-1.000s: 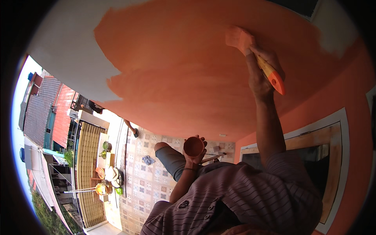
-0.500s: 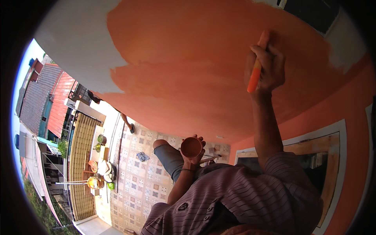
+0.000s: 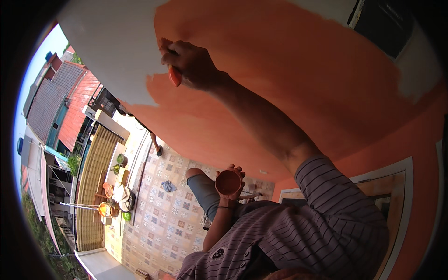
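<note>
My right hand grips a paintbrush by its orange handle. The brush's bristles meet the wall at the left boundary between orange paint and bare grey. Orange paint covers most of the wall before me, with an uneven left edge. Down by my raised knee, my left hand cups a round container of reddish-orange paint, its fingers wrapped around the side. The container's mouth faces up toward me.
A dark panel sits at the wall's upper right. At lower right is a wooden-framed opening with white trim. Below lies a patterned tile floor with a crumpled cloth. Another person's leg shows by the wall; pots and a bucket stand left.
My right hand has swept the brush leftward across the wall, from the right part of the orange area to its left edge. My left hand still holds the container in nearly the same place.
</note>
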The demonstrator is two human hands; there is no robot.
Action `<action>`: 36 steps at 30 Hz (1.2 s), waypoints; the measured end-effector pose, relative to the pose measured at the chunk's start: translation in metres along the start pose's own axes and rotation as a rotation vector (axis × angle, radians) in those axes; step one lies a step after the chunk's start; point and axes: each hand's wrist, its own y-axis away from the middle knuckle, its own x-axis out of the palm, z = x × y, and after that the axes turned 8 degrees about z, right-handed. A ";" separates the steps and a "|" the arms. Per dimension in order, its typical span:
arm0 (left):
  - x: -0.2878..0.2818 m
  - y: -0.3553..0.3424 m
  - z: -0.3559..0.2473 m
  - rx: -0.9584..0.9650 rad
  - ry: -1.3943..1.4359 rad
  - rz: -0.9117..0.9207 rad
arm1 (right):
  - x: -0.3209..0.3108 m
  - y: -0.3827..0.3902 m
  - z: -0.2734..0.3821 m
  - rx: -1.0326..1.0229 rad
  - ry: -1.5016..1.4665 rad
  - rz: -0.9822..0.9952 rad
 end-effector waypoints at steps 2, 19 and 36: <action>0.000 -0.001 -0.001 0.003 -0.010 0.002 | -0.018 -0.001 -0.010 0.078 0.037 -0.096; -0.009 -0.007 -0.006 -0.024 -0.068 -0.164 | -0.385 0.197 -0.006 0.203 0.932 -0.219; 0.008 -0.010 -0.004 0.136 -0.219 -0.159 | -0.085 -0.001 -0.028 0.121 0.607 -0.315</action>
